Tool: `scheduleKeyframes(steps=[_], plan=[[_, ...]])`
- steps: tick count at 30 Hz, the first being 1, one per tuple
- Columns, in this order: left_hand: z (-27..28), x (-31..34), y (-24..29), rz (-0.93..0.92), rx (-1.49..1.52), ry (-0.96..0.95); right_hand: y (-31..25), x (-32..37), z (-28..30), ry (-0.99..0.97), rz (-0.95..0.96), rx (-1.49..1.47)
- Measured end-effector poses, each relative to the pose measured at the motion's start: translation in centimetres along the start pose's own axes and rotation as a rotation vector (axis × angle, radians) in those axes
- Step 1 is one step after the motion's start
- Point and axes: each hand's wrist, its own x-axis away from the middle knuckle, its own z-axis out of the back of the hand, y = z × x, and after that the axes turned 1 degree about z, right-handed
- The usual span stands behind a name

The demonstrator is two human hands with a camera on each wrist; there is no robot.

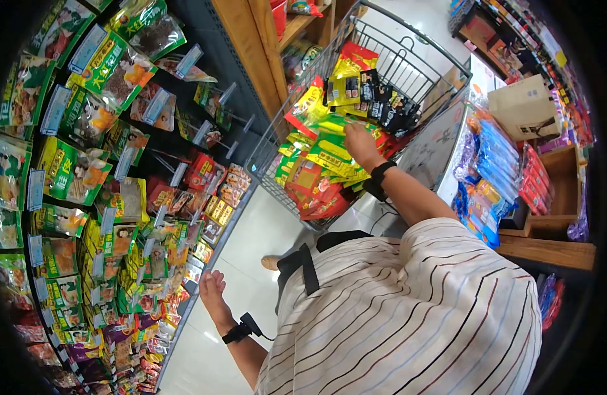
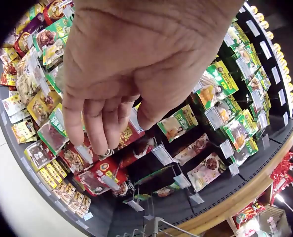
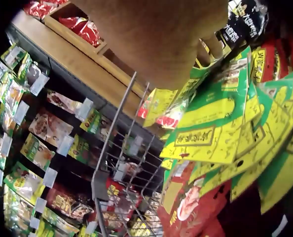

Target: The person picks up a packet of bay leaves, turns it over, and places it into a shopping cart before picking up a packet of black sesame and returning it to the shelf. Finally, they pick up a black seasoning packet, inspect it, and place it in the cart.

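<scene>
My right hand [image 1: 363, 146] is inside the shopping cart [image 1: 270, 158], its fingers gripping a green-and-yellow packet [image 3: 201, 123] at the top of the pile. In the right wrist view, the fingers [image 3: 211, 49] curl at the packet's upper edge and the palm hides part of it. More green-and-yellow packets fan out beneath, over a red packet [image 3: 196, 207]. Black packets [image 1: 382, 99] lie farther along in the cart. My left hand [image 1: 212, 289] hangs beside the shelf with loosely bent fingers and holds nothing; in the left wrist view it overlaps the hanging packets.
Racks of hanging packets [image 1: 73, 171] with price tags line the left side. A wooden shelf post [image 1: 251, 52] stands just beyond the cart. On the right are a white box [image 1: 432, 155], blue packs [image 1: 494, 158] and a wooden crate [image 1: 560, 178]. Pale tiled floor [image 1: 241, 247] runs between.
</scene>
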Motion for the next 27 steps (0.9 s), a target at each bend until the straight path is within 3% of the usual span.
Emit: scheduleKeyframes(steps=[5, 6, 9, 12, 14, 20, 27], plan=[[-2.0, -1.5, 1.9, -0.057, -0.025, -0.073, -0.6, -3.3, 6.4, 0.134, -0.006, -0.419], [-2.6, -1.8, 2.4, -0.076, -0.017, -0.095, -2.1, -4.3, 10.3, -0.189, -0.216, -0.502], [-5.2, -2.1, 5.3, -0.117, -0.003, -0.163, -3.4, -5.1, 12.0, -0.167, -0.215, -1.109], [-7.4, -2.5, 7.6, -0.178, 0.021, -0.277, -8.2, -5.6, 16.4, -0.23, -0.273, -1.279], [-8.8, -2.7, 9.0, -0.216, 0.043, -0.358, -9.1, -5.9, 15.9, -0.369, -0.353, -1.412], [-11.8, -0.7, 13.3, -0.273, 0.098, -0.513, -16.4, -6.2, 17.0, -0.545, -0.371, -1.615], [-10.6, 0.3, 12.9, -0.253, 0.179, -0.464, -22.0, -6.4, 14.5, -0.709, -0.313, -1.686]])
